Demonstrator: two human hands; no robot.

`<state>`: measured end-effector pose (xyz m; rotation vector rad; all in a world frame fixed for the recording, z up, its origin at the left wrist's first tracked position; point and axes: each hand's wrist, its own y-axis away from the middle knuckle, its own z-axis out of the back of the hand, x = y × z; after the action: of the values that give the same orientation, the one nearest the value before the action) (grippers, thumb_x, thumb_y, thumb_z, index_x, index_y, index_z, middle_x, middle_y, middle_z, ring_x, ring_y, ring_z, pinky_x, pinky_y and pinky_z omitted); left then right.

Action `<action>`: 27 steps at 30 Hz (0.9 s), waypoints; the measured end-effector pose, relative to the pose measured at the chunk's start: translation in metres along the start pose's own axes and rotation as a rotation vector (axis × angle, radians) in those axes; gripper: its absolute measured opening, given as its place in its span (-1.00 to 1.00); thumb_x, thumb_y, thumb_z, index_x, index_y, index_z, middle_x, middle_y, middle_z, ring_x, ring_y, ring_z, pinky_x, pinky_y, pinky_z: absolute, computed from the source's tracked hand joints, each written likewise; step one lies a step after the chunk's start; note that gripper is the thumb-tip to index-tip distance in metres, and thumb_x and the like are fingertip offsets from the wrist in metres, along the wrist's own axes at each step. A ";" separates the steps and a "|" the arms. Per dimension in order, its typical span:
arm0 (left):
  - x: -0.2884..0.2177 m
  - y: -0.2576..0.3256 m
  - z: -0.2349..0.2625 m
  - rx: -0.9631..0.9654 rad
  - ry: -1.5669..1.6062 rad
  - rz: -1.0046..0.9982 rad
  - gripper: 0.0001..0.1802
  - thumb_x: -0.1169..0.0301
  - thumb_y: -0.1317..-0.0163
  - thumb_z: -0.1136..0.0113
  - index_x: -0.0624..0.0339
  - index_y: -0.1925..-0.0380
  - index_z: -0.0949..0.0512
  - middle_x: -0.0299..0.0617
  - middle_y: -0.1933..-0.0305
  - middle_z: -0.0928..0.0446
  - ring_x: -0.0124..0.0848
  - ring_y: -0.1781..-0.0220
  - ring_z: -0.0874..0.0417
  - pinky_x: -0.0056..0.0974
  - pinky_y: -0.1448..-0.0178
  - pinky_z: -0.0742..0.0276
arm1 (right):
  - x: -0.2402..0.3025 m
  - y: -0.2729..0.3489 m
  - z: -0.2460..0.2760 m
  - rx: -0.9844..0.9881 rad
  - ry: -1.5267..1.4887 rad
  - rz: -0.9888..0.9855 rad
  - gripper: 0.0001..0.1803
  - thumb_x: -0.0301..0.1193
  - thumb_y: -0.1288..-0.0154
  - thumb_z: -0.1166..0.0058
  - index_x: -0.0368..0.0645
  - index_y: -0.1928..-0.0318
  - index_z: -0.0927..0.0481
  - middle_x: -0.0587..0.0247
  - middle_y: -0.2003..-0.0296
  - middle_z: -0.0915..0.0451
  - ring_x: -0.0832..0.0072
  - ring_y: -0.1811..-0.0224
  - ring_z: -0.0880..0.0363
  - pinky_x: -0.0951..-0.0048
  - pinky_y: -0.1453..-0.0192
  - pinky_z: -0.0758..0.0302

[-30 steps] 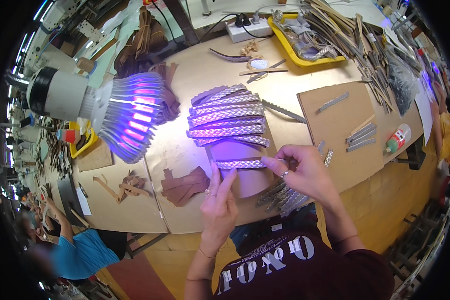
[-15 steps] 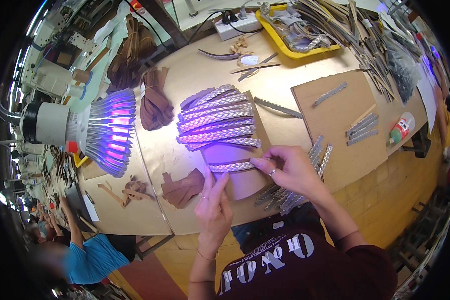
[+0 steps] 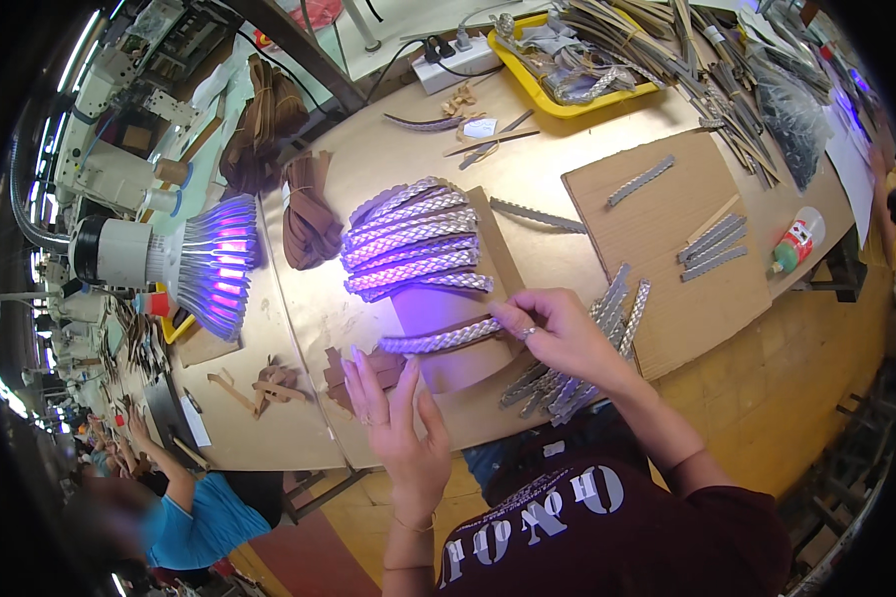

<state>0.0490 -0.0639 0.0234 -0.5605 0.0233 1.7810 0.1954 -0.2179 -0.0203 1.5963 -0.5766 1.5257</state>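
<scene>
A braided silvery strip [image 3: 440,338] lies across the front of a tan cardboard block [image 3: 453,373]. My right hand [image 3: 558,338] pinches the strip's right end between thumb and forefinger. Just below the strip's left part, my left hand [image 3: 400,428] is open, palm up, with fingers spread and nothing held. Behind the strip, several more braided strips [image 3: 413,239] lie side by side on the block, under purplish light from a lamp [image 3: 217,264] at the left. A brown stack of flat pieces [image 3: 368,373] is partly hidden behind my left fingers.
Braided strips [image 3: 577,383] are piled by my right forearm. A cardboard sheet [image 3: 657,239] at the right bears a few short strips [image 3: 715,247]. Beyond are a glue bottle [image 3: 792,247], a yellow tray [image 3: 567,104] and a power strip [image 3: 455,68]. A person in blue [image 3: 209,517] works at far left.
My left hand has come off the strip and moved left and down, its fingers spreading. The strip's left end now sits farther left. The right hand keeps its pinch.
</scene>
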 end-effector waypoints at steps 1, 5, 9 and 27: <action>-0.004 0.002 0.001 -0.031 -0.019 -0.020 -0.51 0.48 -0.28 -0.19 0.18 -0.23 -0.45 0.31 -0.50 -0.05 0.25 -0.54 -0.02 0.23 -0.51 0.01 | 0.004 0.000 0.001 0.004 0.058 0.042 -0.61 -0.18 -0.36 -0.19 -0.29 0.42 -0.65 0.25 0.66 -0.49 0.56 0.61 -0.34 0.40 0.48 -0.32; -0.016 0.000 -0.014 0.113 0.132 -0.030 -0.32 0.33 -0.29 -0.24 0.25 -0.37 -0.26 0.32 -0.51 -0.01 0.26 -0.55 0.01 0.23 -0.52 0.02 | 0.015 -0.004 -0.008 -0.044 0.134 0.210 -0.62 -0.20 -0.31 -0.25 -0.29 0.47 -0.61 0.29 0.68 -0.46 0.56 0.64 -0.32 0.40 0.51 -0.31; -0.014 -0.004 -0.026 0.148 0.169 -0.014 -0.24 0.22 -0.29 -0.25 0.28 -0.41 -0.19 0.33 -0.51 0.00 0.30 -0.53 0.00 0.22 -0.52 0.00 | 0.011 -0.008 -0.012 -0.057 -0.007 0.094 -0.64 -0.22 -0.28 -0.28 -0.28 0.46 -0.58 0.33 0.71 -0.43 0.59 0.66 -0.30 0.43 0.53 -0.30; 0.008 0.015 -0.047 0.010 0.706 0.101 0.07 -0.27 -0.19 -0.15 0.23 -0.47 -0.04 0.38 -0.55 0.22 0.30 -0.57 0.12 0.16 -0.54 0.08 | -0.007 0.003 -0.032 -0.227 0.105 0.139 -0.64 -0.16 -0.26 -0.30 -0.22 0.33 -0.54 0.34 0.60 -0.44 0.56 0.59 -0.36 0.47 0.48 -0.32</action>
<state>0.0502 -0.0750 -0.0253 -1.1706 0.5543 1.5947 0.1733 -0.1954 -0.0285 1.3193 -0.7854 1.5742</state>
